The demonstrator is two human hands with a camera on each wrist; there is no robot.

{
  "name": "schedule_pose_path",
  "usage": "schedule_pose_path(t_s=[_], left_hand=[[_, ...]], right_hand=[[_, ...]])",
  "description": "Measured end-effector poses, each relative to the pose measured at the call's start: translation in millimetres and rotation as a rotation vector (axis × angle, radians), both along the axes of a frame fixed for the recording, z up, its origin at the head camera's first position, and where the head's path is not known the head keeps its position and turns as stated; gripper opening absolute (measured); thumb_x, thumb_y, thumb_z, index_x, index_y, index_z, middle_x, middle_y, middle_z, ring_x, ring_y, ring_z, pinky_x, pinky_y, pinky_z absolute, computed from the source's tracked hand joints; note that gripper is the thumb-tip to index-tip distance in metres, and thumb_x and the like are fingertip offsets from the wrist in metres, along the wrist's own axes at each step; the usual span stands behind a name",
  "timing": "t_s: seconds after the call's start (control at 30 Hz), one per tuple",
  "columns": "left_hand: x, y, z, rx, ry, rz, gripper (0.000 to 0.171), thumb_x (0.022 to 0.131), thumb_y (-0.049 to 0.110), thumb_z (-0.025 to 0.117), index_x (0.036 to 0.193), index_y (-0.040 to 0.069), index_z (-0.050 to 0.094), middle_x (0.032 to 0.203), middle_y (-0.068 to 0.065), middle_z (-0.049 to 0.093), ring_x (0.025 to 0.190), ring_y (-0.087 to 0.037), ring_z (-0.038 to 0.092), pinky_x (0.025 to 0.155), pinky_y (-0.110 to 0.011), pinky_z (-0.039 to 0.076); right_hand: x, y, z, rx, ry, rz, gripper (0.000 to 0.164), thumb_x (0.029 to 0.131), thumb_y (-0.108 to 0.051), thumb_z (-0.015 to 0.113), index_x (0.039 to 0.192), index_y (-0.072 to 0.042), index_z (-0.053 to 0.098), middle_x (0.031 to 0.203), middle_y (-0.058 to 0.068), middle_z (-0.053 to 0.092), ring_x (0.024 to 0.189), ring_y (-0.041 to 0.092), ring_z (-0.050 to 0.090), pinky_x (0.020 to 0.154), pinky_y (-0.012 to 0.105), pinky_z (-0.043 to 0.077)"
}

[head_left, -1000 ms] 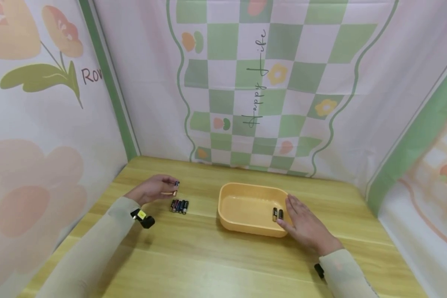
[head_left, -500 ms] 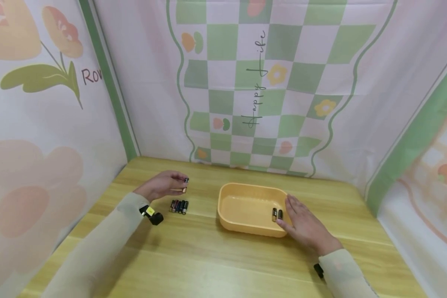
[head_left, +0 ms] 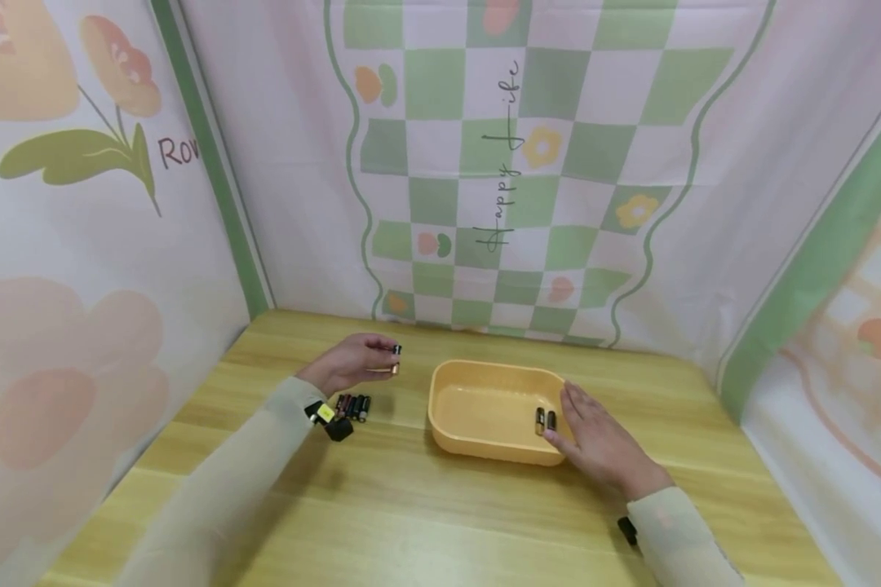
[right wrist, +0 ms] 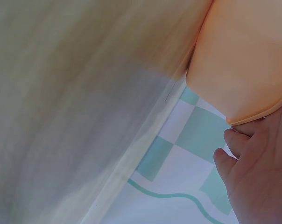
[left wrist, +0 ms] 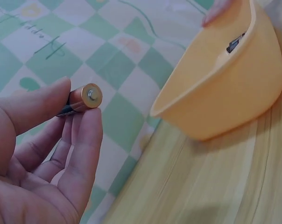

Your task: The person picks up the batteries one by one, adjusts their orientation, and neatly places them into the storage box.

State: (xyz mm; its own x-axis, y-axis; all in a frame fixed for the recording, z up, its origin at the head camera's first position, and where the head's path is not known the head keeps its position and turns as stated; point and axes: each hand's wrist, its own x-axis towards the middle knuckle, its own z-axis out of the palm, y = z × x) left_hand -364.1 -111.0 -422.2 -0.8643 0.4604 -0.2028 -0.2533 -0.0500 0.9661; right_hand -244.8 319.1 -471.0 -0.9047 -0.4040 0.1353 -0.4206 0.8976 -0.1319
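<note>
Wood-grain counter (head_left: 426, 522): all the gear is carried on or above it; a yellow-orange tray (head_left: 484, 450), deep-walled and round-cornered, is set near its middle; judged light and stiff, probably moulded plastic, apt to skid if knocked; best steadied by an end wall or the rim.

Right hand (head_left: 604, 442): laid against the tray's right end; fingers straight and set close together, thumb spread off toward the near corner; wall and rim are touched, nothing is seen to be gripped.

Left hand (head_left: 351, 361): raised over the counter, left of the tray and apart from it; a battery (left wrist: 85, 98) is held there, dark-bodied with a copper-coloured end.

Row of batteries (head_left: 354, 408): laid side by side on the counter, near the left wrist; count cannot be told; two batteries (head_left: 540, 421) are seen on the tray floor, near its right end.

Single battery, handling: judged dense for its size, hard and smooth, not easily harmed, liable to roll or twist; best taken round the barrel; left fingers are closed to a narrow gap, just the barrel's thickness; it is pinched between thumb and fingertips, button end left bare.
</note>
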Motion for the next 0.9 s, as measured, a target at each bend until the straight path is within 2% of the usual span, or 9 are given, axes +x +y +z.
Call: schedule_pose_path(t_s=[0.1, 0.3, 0.43, 0.67, 0.9], left_hand=[[0.8, 11, -0.9, 0.021, -0.005, 0.012, 0.040, 0.092, -0.006, 0.061, 0.129, -0.008, 0.046, 0.114, -0.020, 0.056, 0.102, -0.032, 0.061, 0.098, -0.045, 0.049], [2.0, 28, -4.5, 0.042, -0.030, 0.020, 0.033, 0.090, -0.009, 0.062, 0.121, -0.006, 0.051, 0.100, -0.012, 0.060, 0.091, -0.027, 0.064, 0.096, -0.047, 0.050], [0.8, 37, -4.8, 0.035, -0.031, 0.019, 0.031, 0.089, -0.008, 0.063, 0.118, -0.005, 0.054, 0.101, -0.011, 0.060, 0.092, -0.026, 0.064, 0.094, -0.045, 0.052], [-5.0, 55, 2.7, 0.036, -0.032, -0.007, 0.028, 0.088, -0.008, 0.066, 0.114, -0.004, 0.057, 0.102, -0.012, 0.061, 0.099, -0.031, 0.063, 0.091, -0.041, 0.054], [-4.2, 72, 3.9, 0.046, -0.035, -0.045, 0.024, 0.088, -0.007, 0.066, 0.111, -0.004, 0.058, 0.098, -0.013, 0.063, 0.087, -0.024, 0.065, 0.099, -0.049, 0.047]], right_hand=[[-2.0, 0, 1.6, 0.003, 0.004, -0.001, 0.084, 0.101, -0.057, 0.034, 0.150, 0.009, 0.016, 0.159, 0.020, 0.005, 0.145, 0.039, 0.011, 0.117, 0.051, 0.015], [-3.5, -1, 2.9, 0.003, -0.019, 0.000, 0.085, 0.101, -0.058, 0.034, 0.150, 0.008, 0.016, 0.159, 0.020, 0.005, 0.145, 0.037, 0.008, 0.117, 0.051, 0.014], [-3.2, 0, 3.0, 0.004, -0.019, 0.001, 0.085, 0.101, -0.058, 0.034, 0.150, 0.009, 0.016, 0.159, 0.020, 0.005, 0.145, 0.038, 0.009, 0.117, 0.052, 0.015], [-1.9, 1, 2.7, -0.003, -0.022, -0.009, 0.085, 0.101, -0.057, 0.035, 0.150, 0.009, 0.015, 0.160, 0.019, 0.003, 0.145, 0.038, 0.009, 0.117, 0.051, 0.014], [-1.6, 2, -2.9, 0.003, 0.002, -0.004, 0.084, 0.101, -0.057, 0.035, 0.149, 0.010, 0.018, 0.159, 0.022, 0.007, 0.145, 0.039, 0.010, 0.116, 0.052, 0.015]])
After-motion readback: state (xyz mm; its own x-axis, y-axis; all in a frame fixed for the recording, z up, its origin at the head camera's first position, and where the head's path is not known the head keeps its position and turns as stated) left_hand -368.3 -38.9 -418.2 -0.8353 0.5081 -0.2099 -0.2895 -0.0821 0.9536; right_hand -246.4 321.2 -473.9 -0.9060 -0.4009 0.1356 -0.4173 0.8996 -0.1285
